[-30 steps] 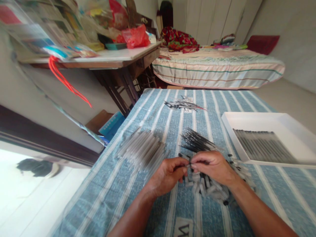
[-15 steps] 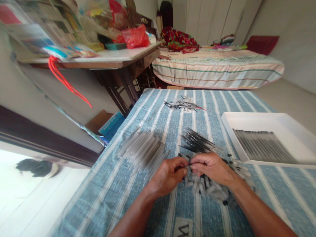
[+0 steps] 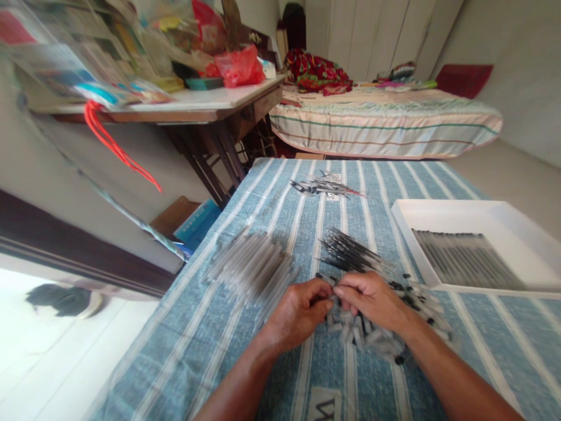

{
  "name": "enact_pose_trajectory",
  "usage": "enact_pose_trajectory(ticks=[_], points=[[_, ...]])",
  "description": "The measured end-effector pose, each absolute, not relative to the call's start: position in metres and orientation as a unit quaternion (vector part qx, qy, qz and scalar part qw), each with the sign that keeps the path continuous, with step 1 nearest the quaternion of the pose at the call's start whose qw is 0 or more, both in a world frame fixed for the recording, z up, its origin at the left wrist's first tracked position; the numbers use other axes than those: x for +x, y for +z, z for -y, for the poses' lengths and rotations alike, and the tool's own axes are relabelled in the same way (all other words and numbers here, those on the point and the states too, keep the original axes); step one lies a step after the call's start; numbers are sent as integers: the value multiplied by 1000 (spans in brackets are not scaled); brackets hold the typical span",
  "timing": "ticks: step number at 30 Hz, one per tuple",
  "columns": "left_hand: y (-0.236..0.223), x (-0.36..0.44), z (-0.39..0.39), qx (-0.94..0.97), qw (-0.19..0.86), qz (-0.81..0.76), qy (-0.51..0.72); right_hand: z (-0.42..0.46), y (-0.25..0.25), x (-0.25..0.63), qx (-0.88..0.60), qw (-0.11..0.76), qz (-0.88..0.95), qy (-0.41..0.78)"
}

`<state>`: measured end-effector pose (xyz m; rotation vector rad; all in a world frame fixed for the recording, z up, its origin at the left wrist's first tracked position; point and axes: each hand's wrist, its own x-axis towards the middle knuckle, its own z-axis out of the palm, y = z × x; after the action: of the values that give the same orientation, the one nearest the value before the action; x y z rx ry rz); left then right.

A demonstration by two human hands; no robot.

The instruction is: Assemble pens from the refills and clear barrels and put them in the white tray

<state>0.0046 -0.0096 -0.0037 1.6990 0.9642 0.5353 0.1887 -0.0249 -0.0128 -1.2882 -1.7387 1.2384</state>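
My left hand point(image 3: 304, 310) and my right hand point(image 3: 372, 298) meet fingertip to fingertip, both closed in a pinch. Whatever small piece lies between them is hidden by the fingers. Under and beside my right hand spreads a pile of short grey and black pen caps point(image 3: 372, 338). Just beyond it lies a bundle of thin black pen refills point(image 3: 346, 248). To the left of my left hand, translucent grey pen barrels point(image 3: 252, 266) lie side by side on the striped cloth.
A white tray point(image 3: 532, 248) on the right holds a row of capped pens point(image 3: 467, 257). At the table's far end lies a loose heap of thin refills point(image 3: 326, 186). Blue striped cloth point(image 3: 245, 374) covers the table. A side desk point(image 3: 175, 108) stands at left, a bed point(image 3: 385, 123) behind.
My right hand has turned slightly, its fingertips shifting a little left toward my left hand's. My left hand stays almost still. Nothing on the table has visibly moved.
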Motion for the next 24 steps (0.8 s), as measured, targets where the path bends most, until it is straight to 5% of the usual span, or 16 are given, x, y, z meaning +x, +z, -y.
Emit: enact_pose_trajectory(ticks=[24], points=[[-5,7,10,710,511,-415,253,24,-16,190,-504,324,618,510]])
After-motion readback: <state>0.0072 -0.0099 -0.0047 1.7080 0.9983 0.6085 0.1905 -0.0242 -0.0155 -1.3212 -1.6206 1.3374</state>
